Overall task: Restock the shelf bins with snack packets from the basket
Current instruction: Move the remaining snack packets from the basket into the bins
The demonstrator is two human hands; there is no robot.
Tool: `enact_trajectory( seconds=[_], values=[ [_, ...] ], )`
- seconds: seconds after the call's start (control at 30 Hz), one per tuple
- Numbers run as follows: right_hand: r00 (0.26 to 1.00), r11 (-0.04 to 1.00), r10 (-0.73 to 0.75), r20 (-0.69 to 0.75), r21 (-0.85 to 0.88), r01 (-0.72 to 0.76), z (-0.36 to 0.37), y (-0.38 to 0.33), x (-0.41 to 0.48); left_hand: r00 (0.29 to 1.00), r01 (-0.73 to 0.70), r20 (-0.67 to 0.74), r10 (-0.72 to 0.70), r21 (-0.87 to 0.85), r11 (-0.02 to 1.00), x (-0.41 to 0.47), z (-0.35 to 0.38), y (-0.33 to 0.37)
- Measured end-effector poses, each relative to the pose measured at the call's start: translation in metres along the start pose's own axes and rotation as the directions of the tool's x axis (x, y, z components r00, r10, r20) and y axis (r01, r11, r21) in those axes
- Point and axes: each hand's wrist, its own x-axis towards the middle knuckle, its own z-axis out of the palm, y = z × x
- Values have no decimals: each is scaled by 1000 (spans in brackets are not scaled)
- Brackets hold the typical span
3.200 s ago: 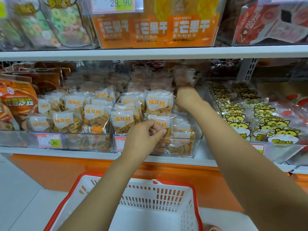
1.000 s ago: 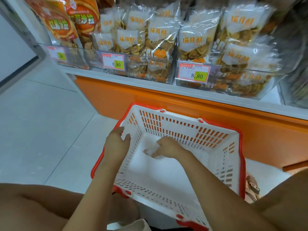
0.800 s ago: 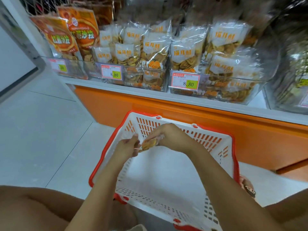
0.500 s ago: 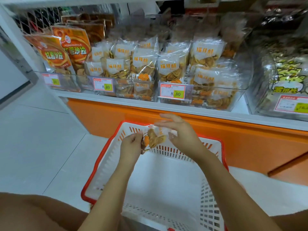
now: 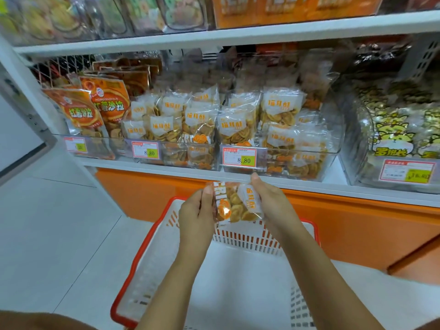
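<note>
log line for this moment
left hand: holds clear packet of golden crisps | right hand: holds same packet | packet: above white red-rimmed plastic basket, not yet in clear shelf bin

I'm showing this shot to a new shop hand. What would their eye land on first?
First, the packet held up between the left hand and the right hand, above the white basket with its red rim. Next, the clear bins on the shelf behind, crowded with matching packets, with red-and-yellow 8.80 price tags on their fronts.
</note>
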Motion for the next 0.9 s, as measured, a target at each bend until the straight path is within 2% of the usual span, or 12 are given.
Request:
enact_trajectory(
  seconds=[0.1, 0.2, 0.27, 0.33, 0.4, 0.53, 0.6, 0.67, 0.77, 0.9],
  values=[
    [997, 991, 22, 69, 129, -31, -8, -4, -3, 1000, 9, 2, -9, -65, 998, 3, 6, 6],
    [982, 998, -64, 179, -13, 68, -20, -14, -6, 996, -52, -70, 47, -63, 997, 7, 13, 16],
    [971, 987, -120, 206, -84, 140, -31, -27, -12, 994, -85, -68, 81, -71, 994, 11, 20, 26],
    [969, 973, -209, 133, -68, 219, -47, -44, -22, 994, -111, 1, 112, -105, 988, 19, 28, 41],
    [944, 943, -329, -22, -66, 327, -66, -61, -31, 984, -146, 93, 152, -64, 987, 31, 37, 57],
    [820, 885, -462, -337, -114, 451, -102, -94, -43, 940, -300, 210, 269, 132, 945, 61, 58, 82],
    [757, 881, -473, -451, -222, 418, -119, -105, -38, 918, -349, 264, 297, 178, 920, 73, 71, 91],
    [735, 883, -469, -490, -294, 367, -134, -115, -26, 901, -372, 318, 297, 210, 904, 83, 82, 94],
    [747, 862, -456, -484, -450, 234, -144, -137, 0, 898, -364, 348, 269, 245, 899, 94, 93, 91],
    [758, 743, -470, -452, -666, 63, -142, -166, 38, 891, -367, 370, 263, 246, 897, 96, 100, 82]
  ],
)
